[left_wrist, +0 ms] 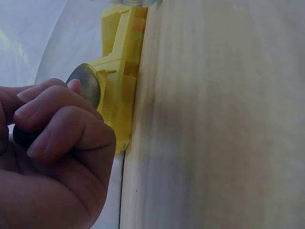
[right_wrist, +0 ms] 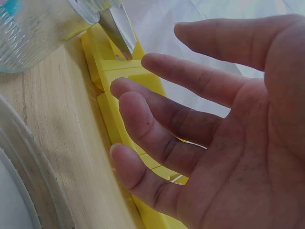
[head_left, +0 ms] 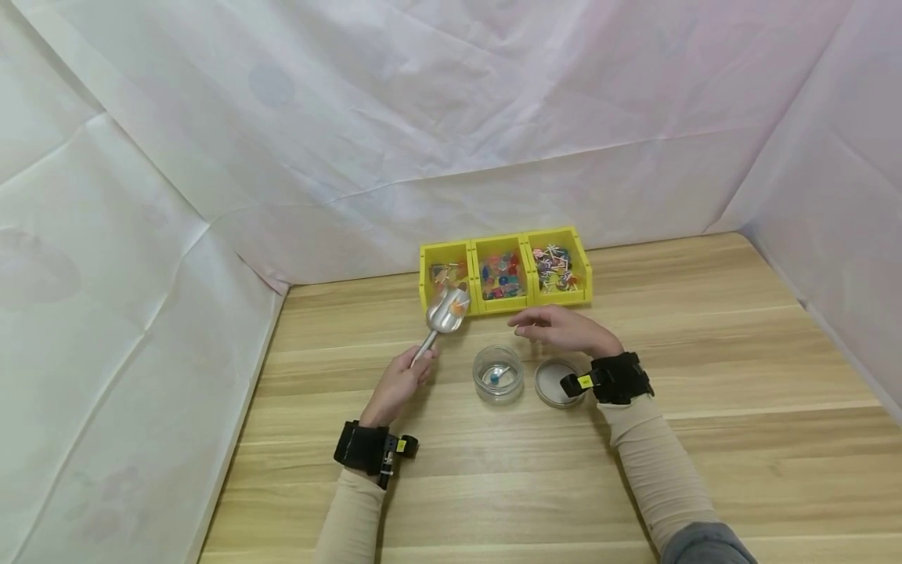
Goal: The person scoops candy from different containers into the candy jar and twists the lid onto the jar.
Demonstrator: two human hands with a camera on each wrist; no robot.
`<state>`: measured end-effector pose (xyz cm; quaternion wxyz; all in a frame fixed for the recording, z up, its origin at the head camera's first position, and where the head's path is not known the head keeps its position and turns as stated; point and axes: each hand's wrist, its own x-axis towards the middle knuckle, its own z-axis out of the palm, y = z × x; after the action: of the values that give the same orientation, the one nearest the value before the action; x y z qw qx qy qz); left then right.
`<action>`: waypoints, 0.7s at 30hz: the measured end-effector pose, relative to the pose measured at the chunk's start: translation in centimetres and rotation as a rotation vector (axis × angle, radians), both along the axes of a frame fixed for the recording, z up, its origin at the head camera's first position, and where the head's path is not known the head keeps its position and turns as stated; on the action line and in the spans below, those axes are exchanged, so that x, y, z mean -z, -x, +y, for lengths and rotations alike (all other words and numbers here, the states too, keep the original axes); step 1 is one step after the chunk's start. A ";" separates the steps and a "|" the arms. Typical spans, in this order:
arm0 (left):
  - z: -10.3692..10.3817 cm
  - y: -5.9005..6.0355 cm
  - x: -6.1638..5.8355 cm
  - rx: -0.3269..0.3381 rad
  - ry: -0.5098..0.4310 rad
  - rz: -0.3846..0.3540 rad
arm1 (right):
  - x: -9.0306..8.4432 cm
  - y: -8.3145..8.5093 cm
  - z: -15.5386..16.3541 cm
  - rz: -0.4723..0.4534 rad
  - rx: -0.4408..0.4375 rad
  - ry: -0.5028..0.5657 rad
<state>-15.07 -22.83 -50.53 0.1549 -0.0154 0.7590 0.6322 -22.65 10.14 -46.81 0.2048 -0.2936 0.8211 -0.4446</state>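
My left hand (head_left: 400,384) grips the handle of a metal scoop (head_left: 442,315), its fingers curled round it in the left wrist view. An orange candy (head_left: 456,308) lies in the scoop, which is at the front of the left compartment of a yellow bin (head_left: 496,307). A glass jar (head_left: 497,392) stands open on the table with a blue lollipop inside. To the jar's right, above the lid, my right hand (head_left: 564,329) hovers in front of the bin. In the right wrist view its fingers (right_wrist: 167,133) are loosely bent and hold nothing.
The bin's compartments hold wrapped candies (head_left: 449,272), colourful candies (head_left: 502,274) and small lollipops (head_left: 554,268). A round lid (head_left: 553,384) lies right of the jar on the wooden table (head_left: 493,493). White sheets (head_left: 423,102) enclose the back and sides.
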 end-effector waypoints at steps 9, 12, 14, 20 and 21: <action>-0.6 -0.7 -0.3 0.051 0.046 0.041 | 0.0 0.0 -0.1 0.015 -0.005 -0.005; -0.8 -0.8 -0.4 0.064 0.050 0.038 | 0.0 -0.1 -0.1 0.002 -0.010 -0.004; -0.9 -0.9 -0.5 0.075 0.048 0.037 | 0.0 -0.1 -0.2 -0.004 -0.009 -0.004; -1.0 -1.0 -0.7 0.121 0.050 0.040 | 0.2 0.0 -0.2 -0.007 -0.002 -0.008; -1.0 -1.0 -0.8 0.131 0.050 0.043 | 0.2 0.0 -0.2 -0.007 -0.001 -0.010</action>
<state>-14.06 -23.81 -49.77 0.1791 0.0443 0.7771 0.6017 -22.62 9.96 -47.01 0.2096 -0.2915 0.8224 -0.4413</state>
